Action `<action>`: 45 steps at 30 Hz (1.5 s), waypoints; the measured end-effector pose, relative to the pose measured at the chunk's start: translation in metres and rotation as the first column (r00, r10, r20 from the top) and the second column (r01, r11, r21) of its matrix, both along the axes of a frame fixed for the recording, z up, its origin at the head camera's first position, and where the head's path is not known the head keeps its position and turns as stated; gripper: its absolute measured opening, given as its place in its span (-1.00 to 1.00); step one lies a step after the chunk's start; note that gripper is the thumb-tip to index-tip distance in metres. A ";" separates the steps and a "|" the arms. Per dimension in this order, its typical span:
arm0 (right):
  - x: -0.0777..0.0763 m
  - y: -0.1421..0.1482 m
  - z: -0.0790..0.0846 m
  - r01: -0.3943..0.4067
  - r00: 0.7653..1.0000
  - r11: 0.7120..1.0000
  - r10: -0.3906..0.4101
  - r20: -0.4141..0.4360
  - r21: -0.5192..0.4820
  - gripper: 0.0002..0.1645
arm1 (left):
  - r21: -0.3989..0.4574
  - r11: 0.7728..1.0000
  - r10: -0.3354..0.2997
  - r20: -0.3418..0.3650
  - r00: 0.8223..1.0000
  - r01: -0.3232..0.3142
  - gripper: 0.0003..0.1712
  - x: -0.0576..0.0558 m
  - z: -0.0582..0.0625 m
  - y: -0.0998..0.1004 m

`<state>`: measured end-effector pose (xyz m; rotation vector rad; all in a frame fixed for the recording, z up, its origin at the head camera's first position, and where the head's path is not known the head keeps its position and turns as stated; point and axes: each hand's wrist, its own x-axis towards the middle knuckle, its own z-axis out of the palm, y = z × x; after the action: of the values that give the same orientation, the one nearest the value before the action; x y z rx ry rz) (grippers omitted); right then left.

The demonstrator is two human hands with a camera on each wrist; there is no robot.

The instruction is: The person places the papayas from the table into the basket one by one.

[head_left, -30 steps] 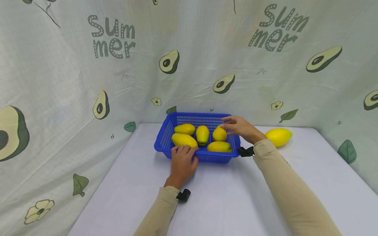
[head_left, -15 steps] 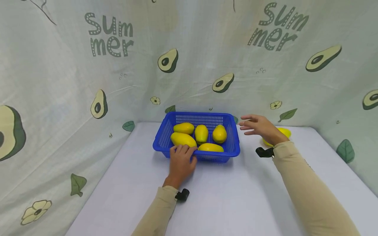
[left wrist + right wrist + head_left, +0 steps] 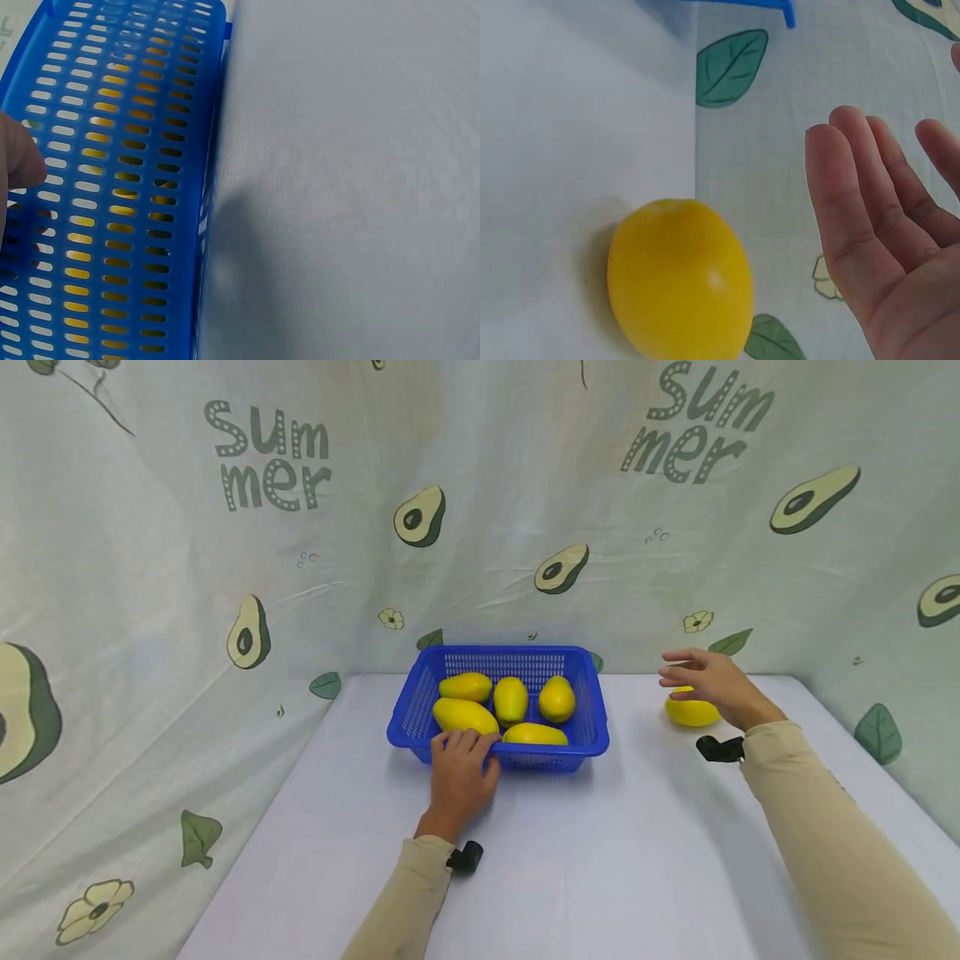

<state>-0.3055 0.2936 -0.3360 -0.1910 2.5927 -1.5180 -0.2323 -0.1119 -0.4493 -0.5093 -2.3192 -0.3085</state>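
A blue plastic basket (image 3: pixel 592 710) with slotted walls stands on the table and holds several yellow mangoes (image 3: pixel 512 702). My left hand (image 3: pixel 461 781) grips its front rim, fingers over the edge and thumb on the outside. In the left wrist view, part of the left hand (image 3: pixel 21 156) shows against the slotted blue wall (image 3: pixel 172 225), with yellow behind the slots. My right hand (image 3: pixel 716 685) hovers by a loose mango (image 3: pixel 690 712) right of the basket, partly covering it in the head view. In the right wrist view, its fingers (image 3: pixel 847 187) are extended and apart from the mango (image 3: pixel 681 281).
A white-covered table (image 3: pixel 600 860) carries the basket and the loose mango. Behind and to the left hangs a pale cloth (image 3: pixel 480 443) printed with avocados, leaves and lettering. The cloth meets the table's back edge just behind the basket.
My right hand has left the basket and moved right to the loose mango. The front-right mango in the basket has shifted left. The left hand stays on the rim.
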 end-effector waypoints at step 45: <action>0.013 0.077 -0.055 0.433 0.901 0.901 -0.433 -0.006 -0.027 0.20 | 0.007 1.000 -0.006 -0.015 1.000 0.006 -0.72 0.005 0.002 0.002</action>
<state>-0.2921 0.3708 -0.3912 0.4081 2.7528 -1.6773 -0.2268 -0.1103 -0.4475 -0.5141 -2.3019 -0.3143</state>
